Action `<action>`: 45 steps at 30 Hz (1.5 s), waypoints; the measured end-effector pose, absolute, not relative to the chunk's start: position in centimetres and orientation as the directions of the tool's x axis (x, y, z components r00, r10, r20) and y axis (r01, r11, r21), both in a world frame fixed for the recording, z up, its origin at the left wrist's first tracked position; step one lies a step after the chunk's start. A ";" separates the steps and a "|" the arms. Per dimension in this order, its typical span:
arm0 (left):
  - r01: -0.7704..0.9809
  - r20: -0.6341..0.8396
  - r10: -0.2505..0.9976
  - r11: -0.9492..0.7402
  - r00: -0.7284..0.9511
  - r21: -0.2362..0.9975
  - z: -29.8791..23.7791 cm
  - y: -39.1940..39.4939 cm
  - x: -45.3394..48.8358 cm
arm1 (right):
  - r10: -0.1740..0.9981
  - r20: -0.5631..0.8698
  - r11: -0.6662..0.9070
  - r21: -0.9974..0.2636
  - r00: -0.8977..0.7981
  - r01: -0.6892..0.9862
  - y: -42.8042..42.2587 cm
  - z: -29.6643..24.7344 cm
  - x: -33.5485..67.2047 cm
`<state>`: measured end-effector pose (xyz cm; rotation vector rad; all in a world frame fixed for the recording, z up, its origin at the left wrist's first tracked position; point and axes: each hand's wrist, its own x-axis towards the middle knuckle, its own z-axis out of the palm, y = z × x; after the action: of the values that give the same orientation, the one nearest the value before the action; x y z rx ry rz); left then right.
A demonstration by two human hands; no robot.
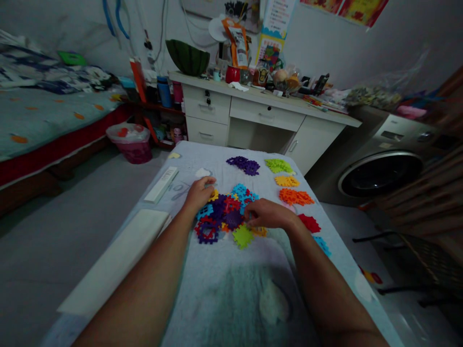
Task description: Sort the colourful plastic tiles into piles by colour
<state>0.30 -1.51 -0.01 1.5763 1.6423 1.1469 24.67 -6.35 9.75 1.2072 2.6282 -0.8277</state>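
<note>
A mixed pile of plastic interlocking building pieces (231, 212) lies on the cloth-covered table, in purple, blue, red, yellow and green. At the pile's left edge is my left hand (200, 193), fingers apart, next to a yellow piece (214, 195). My right hand (265, 213) reaches over the right side with its fingers bent together at the pieces; what they grip is hidden. Just below it lie a lime-green square piece (242, 236) and a yellow-orange piece (259, 231). A purple square-framed piece (208, 236) sits at the pile's lower left.
Sorted by colour, piles run along the far and right sides: purple (244, 165), green (278, 166), yellow (287, 181), orange (295, 196), red (309, 223), blue (321, 246). Long white boxes (119, 260) lie left. A white desk (208, 108) and washing machine (376, 159) stand beyond.
</note>
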 end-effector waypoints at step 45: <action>0.546 0.180 0.979 -0.098 -0.098 0.832 -0.7 -1.2 -0.1 | 0.783 0.361 -0.155 -0.676 0.507 0.721 15.1 6.3 38.0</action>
<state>-0.11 -1.17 -0.65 1.6693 1.6690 1.1075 37.95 15.08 6.28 3.3569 2.1887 -0.1632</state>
